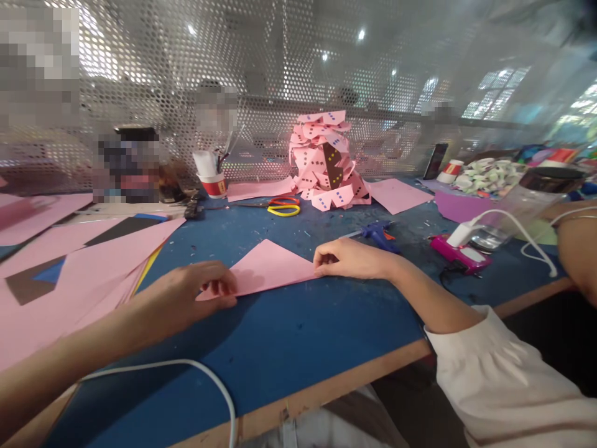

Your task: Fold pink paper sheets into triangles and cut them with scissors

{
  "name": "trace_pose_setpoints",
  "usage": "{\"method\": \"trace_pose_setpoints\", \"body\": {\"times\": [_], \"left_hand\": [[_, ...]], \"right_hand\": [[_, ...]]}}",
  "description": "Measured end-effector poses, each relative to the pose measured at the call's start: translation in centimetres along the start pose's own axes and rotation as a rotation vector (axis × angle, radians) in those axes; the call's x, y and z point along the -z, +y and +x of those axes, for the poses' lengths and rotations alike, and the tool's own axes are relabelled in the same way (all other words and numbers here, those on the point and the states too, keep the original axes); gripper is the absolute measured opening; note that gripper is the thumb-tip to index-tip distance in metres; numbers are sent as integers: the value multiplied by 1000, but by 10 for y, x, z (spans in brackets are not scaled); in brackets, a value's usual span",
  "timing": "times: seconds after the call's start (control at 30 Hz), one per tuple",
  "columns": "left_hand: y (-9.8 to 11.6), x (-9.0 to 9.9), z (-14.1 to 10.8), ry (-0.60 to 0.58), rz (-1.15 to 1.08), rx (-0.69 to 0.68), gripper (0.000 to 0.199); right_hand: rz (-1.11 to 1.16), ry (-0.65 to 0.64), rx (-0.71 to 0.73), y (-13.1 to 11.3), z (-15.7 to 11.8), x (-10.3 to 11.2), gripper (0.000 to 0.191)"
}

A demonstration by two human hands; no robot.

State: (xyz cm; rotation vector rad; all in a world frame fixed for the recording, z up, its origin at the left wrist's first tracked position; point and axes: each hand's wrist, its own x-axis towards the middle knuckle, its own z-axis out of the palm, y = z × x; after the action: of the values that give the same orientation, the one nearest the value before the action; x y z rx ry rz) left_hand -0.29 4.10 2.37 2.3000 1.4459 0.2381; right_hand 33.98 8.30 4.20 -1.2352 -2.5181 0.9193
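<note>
A sheet of pink paper (270, 267), folded into a triangle, lies on the blue tabletop with its point facing away from me. My left hand (205, 289) is closed on its left corner, thumb along the near folded edge and fingers curled above. At the right corner my right hand (347, 258) pinches the paper between thumb and fingertips. Just beyond my right hand lies a blue glue gun (377, 235). Scissors (283, 206) with red and yellow handles rest farther back, beyond the paper's point.
A stack of folded pink paper pieces (321, 162) stands against the perforated metal screen. Large pink sheets (107, 261) cover the left side. Paper cups (213, 185), a magenta device (459, 254), a clear jar (527, 205) and a white cable (205, 367) are around. Another person's arm (578, 249) is at right.
</note>
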Motion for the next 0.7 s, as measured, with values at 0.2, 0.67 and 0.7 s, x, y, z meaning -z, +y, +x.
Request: {"method": "trace_pose_setpoints", "body": {"times": [0.2, 0.67, 0.7], "left_hand": [[25, -18, 12, 121, -18, -74, 24], [24, -30, 11, 205, -24, -121, 25], [24, -30, 10, 213, -21, -134, 24]], "right_hand": [[-29, 5, 2, 1, -1, -1, 9], [-192, 124, 299, -27, 14, -35, 11], [-204, 133, 330, -28, 18, -39, 10]]}}
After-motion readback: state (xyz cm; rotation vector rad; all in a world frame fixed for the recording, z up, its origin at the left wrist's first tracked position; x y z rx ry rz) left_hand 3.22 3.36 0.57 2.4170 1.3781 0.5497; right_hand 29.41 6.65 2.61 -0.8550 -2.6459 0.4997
